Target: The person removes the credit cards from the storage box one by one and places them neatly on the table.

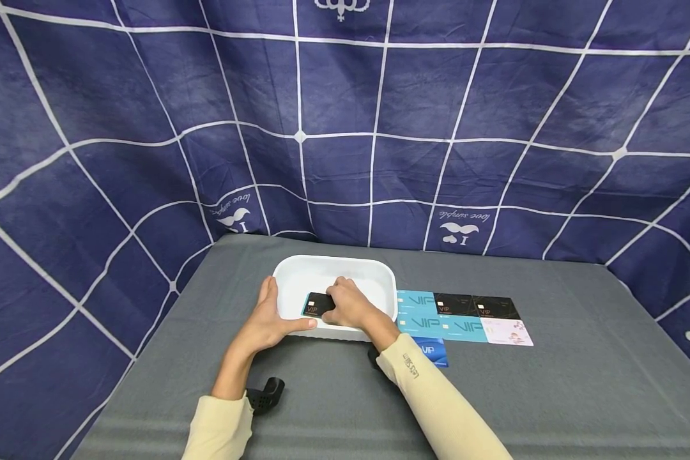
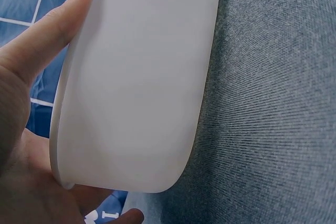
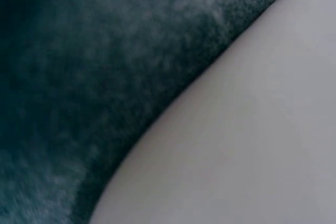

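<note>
A white plastic tub (image 1: 299, 268) stands on the grey cloth. My left hand (image 1: 267, 319) holds its near left corner, thumb along the front rim and fingers at the left side. In the left wrist view the thumb (image 2: 47, 40) lies on the rim of the tub's white wall (image 2: 131, 87). My right hand (image 1: 349, 305) reaches over the front rim into the tub and grips a black VIP card (image 1: 316, 305); a light blue edge shows beside it. Only the tub's outer wall (image 3: 236, 140) and dark cloth fill the right wrist view, so those fingers are hidden there.
Right of the tub lie light blue VIP cards (image 1: 418, 324), black cards (image 1: 497, 307) and a pink flowered card (image 1: 507, 331), edge to edge. A darker blue VIP card (image 1: 433, 350) lies in front, partly behind my right sleeve (image 1: 425, 377). A blue checked curtain (image 1: 345, 160) hangs behind the table.
</note>
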`<action>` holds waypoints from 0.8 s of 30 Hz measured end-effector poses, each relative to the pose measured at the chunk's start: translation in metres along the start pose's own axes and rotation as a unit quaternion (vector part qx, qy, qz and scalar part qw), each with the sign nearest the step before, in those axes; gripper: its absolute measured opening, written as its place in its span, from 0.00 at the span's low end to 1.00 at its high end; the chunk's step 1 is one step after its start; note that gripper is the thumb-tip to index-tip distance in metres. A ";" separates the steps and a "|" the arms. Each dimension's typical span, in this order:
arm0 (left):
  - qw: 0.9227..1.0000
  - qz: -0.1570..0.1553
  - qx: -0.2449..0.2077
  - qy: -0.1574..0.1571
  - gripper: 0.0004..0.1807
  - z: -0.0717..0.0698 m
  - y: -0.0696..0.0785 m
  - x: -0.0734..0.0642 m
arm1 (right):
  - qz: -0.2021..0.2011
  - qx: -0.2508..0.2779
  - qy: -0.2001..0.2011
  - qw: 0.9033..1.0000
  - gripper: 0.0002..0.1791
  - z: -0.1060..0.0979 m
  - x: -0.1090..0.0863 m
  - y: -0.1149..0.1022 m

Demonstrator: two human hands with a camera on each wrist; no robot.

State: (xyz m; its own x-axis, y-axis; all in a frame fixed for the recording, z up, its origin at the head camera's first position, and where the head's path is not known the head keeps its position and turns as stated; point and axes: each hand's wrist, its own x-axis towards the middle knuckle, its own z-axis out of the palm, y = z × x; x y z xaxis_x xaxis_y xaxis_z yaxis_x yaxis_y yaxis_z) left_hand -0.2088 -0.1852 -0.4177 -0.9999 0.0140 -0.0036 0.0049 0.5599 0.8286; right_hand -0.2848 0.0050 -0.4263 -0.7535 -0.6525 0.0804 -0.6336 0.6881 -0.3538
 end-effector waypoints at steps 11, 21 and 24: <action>1.000 -0.001 -0.003 0.000 0.74 0.000 0.000 -0.003 | 0.023 0.030 0.020 0.999 0.24 0.001 -0.001 0.000; 1.000 -0.005 -0.011 -0.003 0.74 0.000 0.000 -0.003 | 0.012 0.035 0.043 0.998 0.28 0.000 -0.002 0.000; 1.000 -0.005 -0.011 -0.003 0.74 0.000 0.001 -0.003 | 0.007 0.037 0.050 0.998 0.29 -0.001 -0.002 0.000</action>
State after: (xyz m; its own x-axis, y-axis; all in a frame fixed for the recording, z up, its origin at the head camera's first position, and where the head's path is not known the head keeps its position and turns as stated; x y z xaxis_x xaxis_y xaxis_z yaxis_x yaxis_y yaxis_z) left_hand -0.2062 -0.1850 -0.4169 -0.9998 0.0145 -0.0153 -0.0050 0.5412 0.8409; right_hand -0.2831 0.0065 -0.4256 -0.7778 -0.6062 0.1660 -0.6113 0.6683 -0.4239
